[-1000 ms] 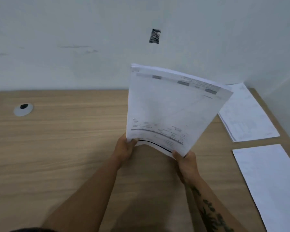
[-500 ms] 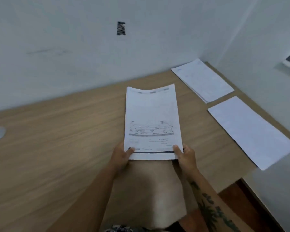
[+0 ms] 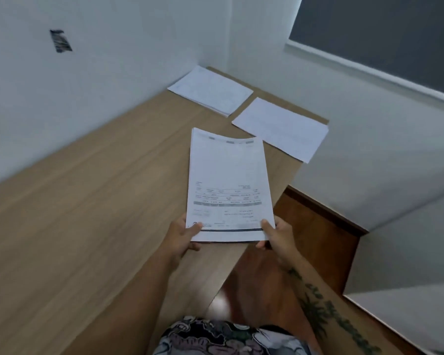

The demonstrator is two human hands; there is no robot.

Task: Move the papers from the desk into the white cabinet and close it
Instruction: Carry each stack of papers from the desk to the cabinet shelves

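Printed stack (image 3: 230, 185), frame centre, pinched at near corners by left grip (image 3: 181, 235), right grip (image 3: 277, 235); carry level, sheets squared.

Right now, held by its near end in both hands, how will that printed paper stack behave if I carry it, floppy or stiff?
The printed paper stack will probably flop: its far edge bows, and the left hand and right hand pinch only its near corners. It looks thin, so likely light. No clip shows, so sheets may slide apart.
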